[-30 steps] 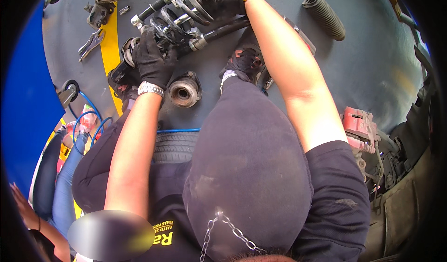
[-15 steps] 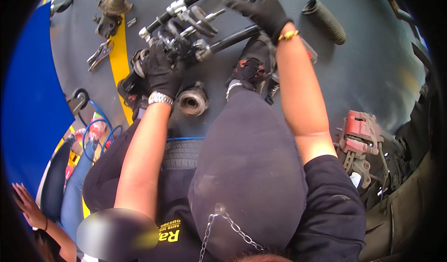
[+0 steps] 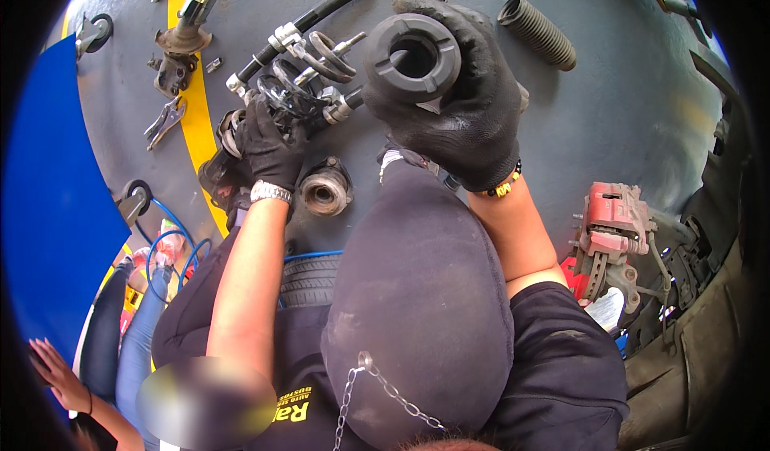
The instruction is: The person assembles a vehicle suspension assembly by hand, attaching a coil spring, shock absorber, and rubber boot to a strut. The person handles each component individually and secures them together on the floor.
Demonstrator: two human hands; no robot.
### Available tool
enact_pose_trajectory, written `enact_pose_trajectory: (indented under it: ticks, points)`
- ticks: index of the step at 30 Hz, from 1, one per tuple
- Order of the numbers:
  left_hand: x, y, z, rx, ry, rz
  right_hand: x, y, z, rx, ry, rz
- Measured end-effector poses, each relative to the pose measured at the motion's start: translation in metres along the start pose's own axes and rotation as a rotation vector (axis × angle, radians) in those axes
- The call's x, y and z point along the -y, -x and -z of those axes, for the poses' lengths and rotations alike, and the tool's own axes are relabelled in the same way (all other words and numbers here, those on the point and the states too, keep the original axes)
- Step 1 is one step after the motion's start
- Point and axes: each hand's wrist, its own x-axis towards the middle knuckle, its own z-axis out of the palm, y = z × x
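One black ribbed rubber ring (image 3: 413,58)

Few items of that kind from my vantage. A small crumpled red-and-white packet (image 3: 164,246) lies at the floor's left edge, among blue hose loops. A white tag or label (image 3: 607,308) sits beside the red brake caliper at right (print too small to tell). No screens.
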Motion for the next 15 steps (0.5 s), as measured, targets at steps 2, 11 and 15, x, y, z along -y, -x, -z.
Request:
enact_pose_trajectory:
  ticks: [2, 11, 15]
  points:
    - [-0.001, -0.0004, 0.0015, 0.002, 0.003, -0.003, -0.001, -0.0001, 0.0036, 0.02, 0.033, 0.037]
    - [-0.0009, -0.0006, -0.0023, 0.002, 0.01, 0.001, 0.0018, 0.0003, 0.0009, 0.018, 0.096, 0.125]
    - [-0.0029, -0.0024, 0.0021, -0.007, 0.017, -0.011, 0.0034, -0.0002, 0.0005, -0.008, 0.115, 0.15]
